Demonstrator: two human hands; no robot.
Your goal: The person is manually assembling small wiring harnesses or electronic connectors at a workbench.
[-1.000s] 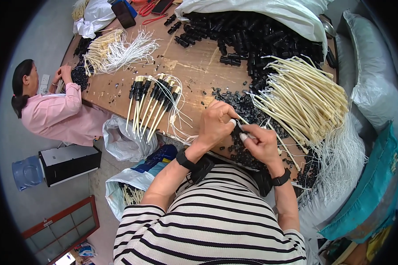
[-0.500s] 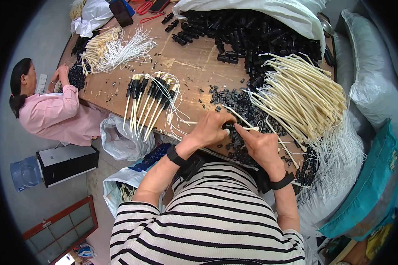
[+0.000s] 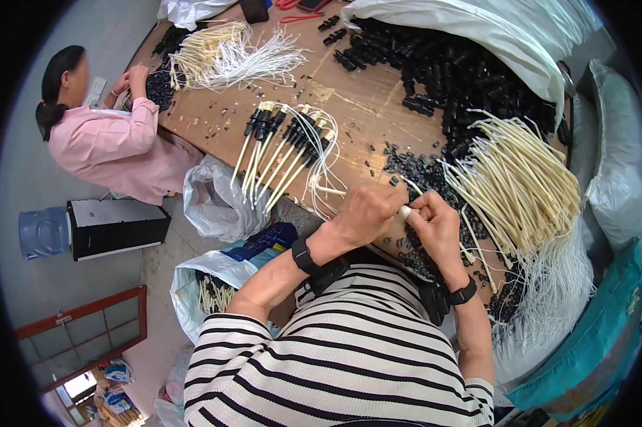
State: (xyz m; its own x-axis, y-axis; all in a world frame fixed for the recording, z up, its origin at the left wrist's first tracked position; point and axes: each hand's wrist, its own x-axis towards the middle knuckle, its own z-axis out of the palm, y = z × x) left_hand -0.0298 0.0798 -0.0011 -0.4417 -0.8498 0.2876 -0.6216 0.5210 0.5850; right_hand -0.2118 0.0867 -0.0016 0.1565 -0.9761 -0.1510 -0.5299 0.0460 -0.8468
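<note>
My left hand (image 3: 369, 215) is closed over the table's near edge, its fingers curled and their contents hidden. Close beside it, my right hand (image 3: 438, 226) is closed in a pinch. A small white piece (image 3: 404, 211) shows between the fingertips; its kind is unclear. One cream tube (image 3: 329, 190) points leftward from beside my left hand; whether I hold it cannot be seen. Left of my hands lie cream tubes with black connectors (image 3: 290, 135) and loose white cords. Small black plastic pieces (image 3: 413, 167) are scattered beyond and beneath my hands.
A large bundle of cream tubes (image 3: 524, 185) lies right, its white cords hanging down. Black connectors (image 3: 470, 78) are heaped at the back under a white sack (image 3: 477, 28). At far left a person in pink (image 3: 111, 142) works. Open white bags (image 3: 218, 199) stand below the table's left edge.
The view has shifted, so the table things appear farther right and higher. My right hand's stretched index finger has curled into a pinch. A dark piece seen between my hands is now hidden.
</note>
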